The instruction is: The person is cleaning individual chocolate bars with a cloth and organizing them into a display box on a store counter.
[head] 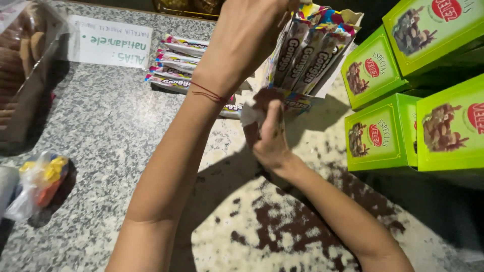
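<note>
While the left hand point(247, 35) arches over the snack-bar box point(307, 55), fingers hidden, right hand point(269, 136) fingers clamp its base.

one head view, close, down over counter point(101, 151)

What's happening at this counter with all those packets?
A person is working a display carton of colourful snack packets on a speckled stone counter. The left hand is at the top of the packets, and the right hand grips the carton's lower front. More packets lie stacked behind, and green boxes stand alongside.
</note>
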